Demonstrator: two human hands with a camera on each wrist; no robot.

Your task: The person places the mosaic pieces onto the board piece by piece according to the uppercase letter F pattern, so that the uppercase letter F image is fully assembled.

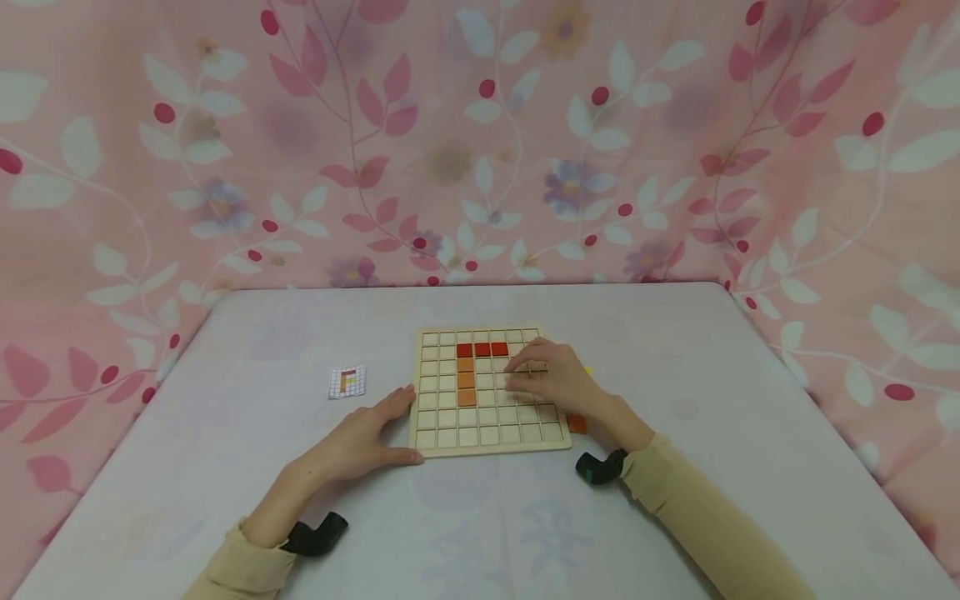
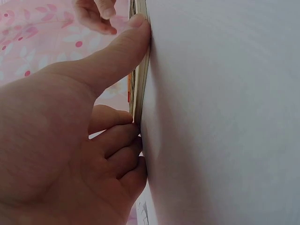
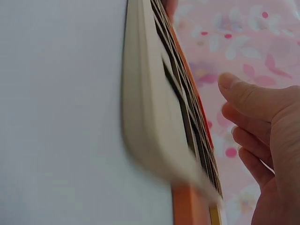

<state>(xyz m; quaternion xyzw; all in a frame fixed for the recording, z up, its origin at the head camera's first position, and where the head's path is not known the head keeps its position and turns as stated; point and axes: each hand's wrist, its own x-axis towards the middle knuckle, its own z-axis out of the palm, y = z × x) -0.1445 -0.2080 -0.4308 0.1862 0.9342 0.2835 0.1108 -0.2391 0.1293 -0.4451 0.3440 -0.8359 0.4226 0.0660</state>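
While the right hand (image 1: 558, 379) hovers, the board (image 1: 488, 415) holds six tiles (image 1: 466, 380).

A pink floral backdrop (image 1: 450, 150) is standing behind and beside the table (image 1: 675, 333). A whitish cover (image 1: 480, 533) is spreading over its top.

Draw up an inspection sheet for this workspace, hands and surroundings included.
Surface: pale, faintly patterned table.
Job's things: wooden grid board holding a row of three red tiles and, below the leftmost, a column of three orange tiles; pattern card left of it; orange piece and yellow piece at its right, partly hidden.
Clutter: nothing seen.
Left hand: touches the board's left edge.
Right hand: over the board, no tile visible in it.
Cables: nothing seen.
Surroundings: pink floral cloth behind and on both sides.
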